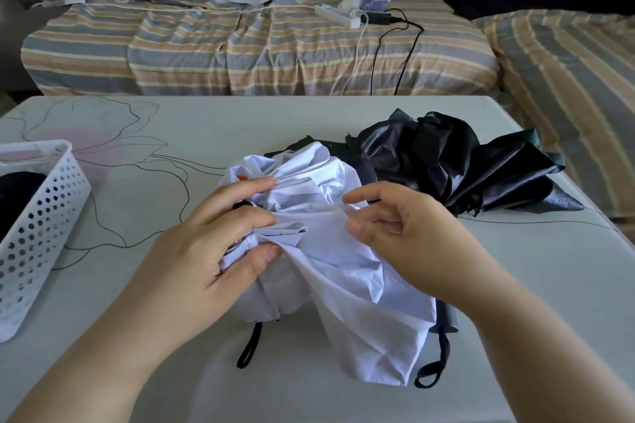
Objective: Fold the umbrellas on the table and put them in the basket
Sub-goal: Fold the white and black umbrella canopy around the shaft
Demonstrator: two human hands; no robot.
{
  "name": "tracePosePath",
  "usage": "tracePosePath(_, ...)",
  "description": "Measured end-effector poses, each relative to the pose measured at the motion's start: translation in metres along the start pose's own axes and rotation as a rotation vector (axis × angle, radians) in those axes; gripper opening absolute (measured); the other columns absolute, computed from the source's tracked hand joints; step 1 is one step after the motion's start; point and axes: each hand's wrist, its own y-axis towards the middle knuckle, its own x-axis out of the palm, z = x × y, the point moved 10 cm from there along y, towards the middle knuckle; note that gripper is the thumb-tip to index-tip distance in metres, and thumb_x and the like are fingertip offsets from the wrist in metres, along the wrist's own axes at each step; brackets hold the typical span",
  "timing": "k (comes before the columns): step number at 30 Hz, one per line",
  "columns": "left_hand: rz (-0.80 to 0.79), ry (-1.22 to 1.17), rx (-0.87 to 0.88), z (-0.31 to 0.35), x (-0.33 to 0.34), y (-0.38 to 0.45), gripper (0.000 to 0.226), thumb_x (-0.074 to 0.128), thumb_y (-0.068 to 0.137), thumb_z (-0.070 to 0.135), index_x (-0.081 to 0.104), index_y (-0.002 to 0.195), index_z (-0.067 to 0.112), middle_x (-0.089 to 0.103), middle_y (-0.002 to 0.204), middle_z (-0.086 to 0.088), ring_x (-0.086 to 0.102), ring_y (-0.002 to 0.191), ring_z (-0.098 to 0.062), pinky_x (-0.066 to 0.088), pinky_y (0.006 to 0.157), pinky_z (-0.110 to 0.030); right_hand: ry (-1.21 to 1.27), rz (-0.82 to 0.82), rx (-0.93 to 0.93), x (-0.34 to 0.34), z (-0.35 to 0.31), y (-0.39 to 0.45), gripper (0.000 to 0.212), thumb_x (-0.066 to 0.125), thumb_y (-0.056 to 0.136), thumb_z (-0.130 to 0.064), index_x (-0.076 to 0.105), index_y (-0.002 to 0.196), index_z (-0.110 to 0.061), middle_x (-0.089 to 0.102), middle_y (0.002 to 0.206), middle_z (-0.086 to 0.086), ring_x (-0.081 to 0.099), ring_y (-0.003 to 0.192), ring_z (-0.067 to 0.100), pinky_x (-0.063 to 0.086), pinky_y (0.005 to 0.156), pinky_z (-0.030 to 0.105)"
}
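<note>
Folding is proceeding on the white umbrella (330,244) at frame centre: the left hand (206,251) is gripping its gathered canopy, the right hand (405,233) is hovering loosely curled, the black umbrella (457,161) is lying unfolded behind, and the basket (37,216) at left is holding a dark item.

crumpled white umbrella (343,271) (black umbrella (457,161) behind), white basket (41,216) left
</note>
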Motion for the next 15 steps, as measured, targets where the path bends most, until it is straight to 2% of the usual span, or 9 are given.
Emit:
tracePosePath(3, -0.009, 0.002, -0.003, 0.001, 0.000, 0.000, 0.022, 0.045, 0.087, 0.046, 0.055, 0.106, 0.038, 0.041, 0.137, 0.032, 0.057, 0.093, -0.001, 0.055, 0.060, -0.038, 0.026, 0.261, -0.136, -0.030, -0.013, -0.003, 0.021, 0.068, 0.083, -0.016, 0.056, 0.087, -0.033, 0.070, 0.078, -0.010, 0.068, 0.076, 0.010, 0.053, 0.072, 0.018)
tracePosePath(4, -0.009, 0.003, -0.006, 0.001, -0.001, 0.001, 0.022, 0.045, 0.087, 0.046, 0.055, 0.106, 0.039, 0.041, 0.137, 0.031, 0.058, 0.090, -0.005, 0.055, 0.061, -0.039, 0.066, 0.301, -0.192, -0.037, -0.021, -0.008, 0.019, 0.069, 0.083, -0.015, 0.056, 0.084, -0.029, 0.068, 0.075, -0.006, 0.067, 0.072, 0.015, 0.053, 0.070, 0.020)
tracePosePath(5, -0.006, 0.001, -0.010, 0.001, -0.001, 0.001, 0.023, 0.046, 0.087, 0.045, 0.055, 0.106, 0.039, 0.041, 0.137, 0.031, 0.058, 0.089, -0.007, 0.056, 0.062, -0.040, 0.102, 0.278, -0.244, -0.038, -0.030, -0.012, 0.016, 0.071, 0.083, -0.017, 0.057, 0.083, -0.025, 0.067, 0.073, -0.003, 0.066, 0.069, 0.016, 0.053, 0.067, 0.021)
tracePosePath(7, -0.002, -0.001, -0.016, 0.001, -0.001, 0.002, 0.023, 0.046, 0.086, 0.044, 0.055, 0.106, 0.039, 0.041, 0.136, 0.033, 0.057, 0.091, -0.005, 0.056, 0.063, -0.040, 0.064, 0.040, -0.291, -0.012, -0.045, -0.018, 0.015, 0.073, 0.078, -0.034, 0.062, 0.086, -0.027, 0.069, 0.079, -0.006, 0.067, 0.071, 0.008, 0.053, 0.069, 0.019)
tracePosePath(9, -0.002, -0.002, -0.027, 0.000, -0.001, 0.001, 0.025, 0.047, 0.085, 0.045, 0.055, 0.107, 0.039, 0.040, 0.136, 0.034, 0.055, 0.096, 0.000, 0.056, 0.065, -0.037, -0.235, -0.269, -0.177, 0.031, -0.028, -0.024, 0.033, 0.069, 0.070, -0.055, 0.060, 0.097, -0.038, 0.066, 0.096, -0.021, 0.061, 0.086, -0.006, 0.050, 0.078, 0.018)
tracePosePath(10, -0.001, -0.003, -0.035, -0.001, -0.001, 0.001, 0.025, 0.047, 0.084, 0.045, 0.055, 0.107, 0.039, 0.040, 0.136, 0.033, 0.054, 0.098, 0.002, 0.055, 0.067, -0.035, -0.408, -0.375, -0.129, 0.045, -0.013, -0.027, 0.033, 0.068, 0.071, -0.055, 0.056, 0.099, -0.042, 0.061, 0.101, -0.024, 0.056, 0.087, -0.009, 0.047, 0.080, 0.019)
tracePosePath(12, 0.006, -0.007, -0.054, -0.004, -0.002, 0.001, 0.027, 0.047, 0.083, 0.048, 0.054, 0.109, 0.040, 0.042, 0.135, 0.031, 0.053, 0.100, 0.004, 0.053, 0.068, -0.032, -0.644, -0.405, -0.236, 0.059, -0.002, -0.027, 0.012, 0.056, 0.087, -0.039, 0.055, 0.097, -0.031, 0.059, 0.100, -0.016, 0.051, 0.089, -0.002, 0.043, 0.084, 0.024)
tracePosePath(13, 0.009, -0.008, -0.066, -0.006, -0.003, 0.000, 0.029, 0.048, 0.083, 0.049, 0.054, 0.109, 0.040, 0.044, 0.135, 0.029, 0.053, 0.101, 0.006, 0.053, 0.069, -0.030, -0.685, -0.356, -0.305, 0.058, -0.001, -0.024, 0.017, 0.044, 0.089, -0.032, 0.058, 0.096, -0.025, 0.059, 0.100, -0.012, 0.051, 0.099, 0.003, 0.038, 0.091, 0.023)
tracePosePath(15, 0.016, 0.000, -0.091, -0.010, -0.003, -0.001, 0.032, 0.050, 0.080, 0.051, 0.053, 0.109, 0.040, 0.045, 0.136, 0.026, 0.048, 0.106, 0.014, 0.050, 0.072, -0.026, -0.749, -0.249, -0.323, 0.042, 0.003, -0.016, 0.040, 0.027, 0.077, -0.024, 0.061, 0.098, -0.020, 0.059, 0.102, -0.009, 0.037, 0.121, 0.000, 0.014, 0.105, 0.014)
